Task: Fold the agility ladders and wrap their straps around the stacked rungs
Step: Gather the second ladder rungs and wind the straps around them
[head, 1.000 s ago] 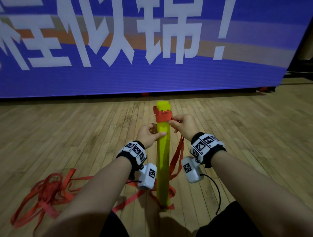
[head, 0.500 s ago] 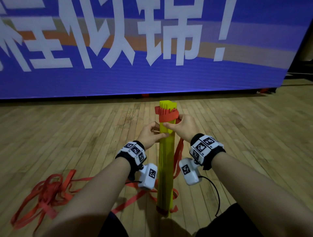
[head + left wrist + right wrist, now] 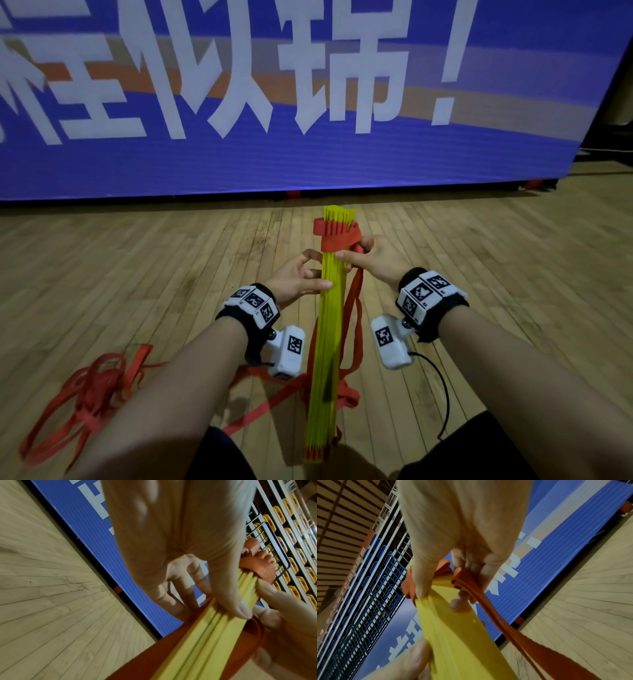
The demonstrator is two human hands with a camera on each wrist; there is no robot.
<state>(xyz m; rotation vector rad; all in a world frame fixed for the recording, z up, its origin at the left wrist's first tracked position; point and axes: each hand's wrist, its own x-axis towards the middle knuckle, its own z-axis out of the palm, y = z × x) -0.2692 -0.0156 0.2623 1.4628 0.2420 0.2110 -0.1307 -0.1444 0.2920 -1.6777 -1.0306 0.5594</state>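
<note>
A stack of yellow rungs (image 3: 325,325) stands on end on the wooden floor, tilted a little away from me. A red strap (image 3: 337,234) is wound around its top end. My left hand (image 3: 301,277) grips the stack from the left, thumb (image 3: 236,601) across the rung edges (image 3: 214,628). My right hand (image 3: 370,258) holds the top of the stack (image 3: 453,622) from the right, with the strap (image 3: 464,580) looped over its fingers and its thumb (image 3: 421,586) on the rung edges. Loose strap hangs down the right side (image 3: 352,329).
A tangle of red strap (image 3: 92,387) lies on the floor at the lower left, with a strand running to the stack's base. A large blue banner (image 3: 308,102) stands across the floor ahead. Wooden floor (image 3: 496,257) spreads on both sides.
The stack has turned so its layered edges face me. My right hand has brought the strap across the top from the right; the wrap sits wider. My left hand keeps its hold.
</note>
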